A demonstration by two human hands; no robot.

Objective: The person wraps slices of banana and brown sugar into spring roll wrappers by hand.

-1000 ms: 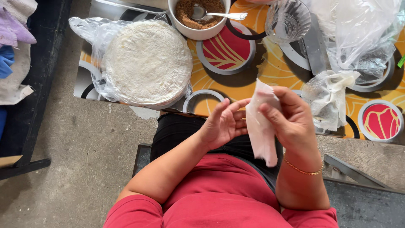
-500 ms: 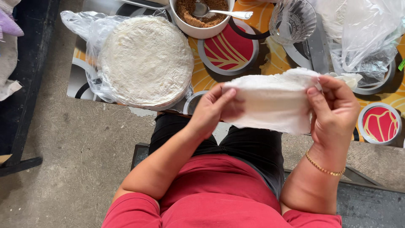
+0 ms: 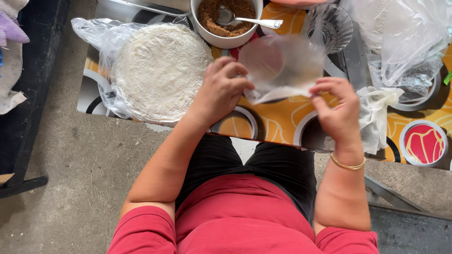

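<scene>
Both hands, left hand (image 3: 220, 91) and right hand (image 3: 337, 109), pinch a thin translucent wrapper sheet (image 3: 282, 66), each grip clamped on an edge, spreading it above the bench (image 3: 278, 124). Next, laying it flat likely needs a gentle, even pull.

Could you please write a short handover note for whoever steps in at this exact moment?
Left hand: grip shut on the left edge of a thin translucent sheet.
Right hand: grip shut on the sheet's right edge, so it hangs spread above the patterned table.
Stack of round white wrappers lies in its plastic bag, left.
White bowl of brown filling with a spoon stands behind the sheet.
Done: one sheet taken and opened.
Left: nothing is on the sheet yet.
</scene>
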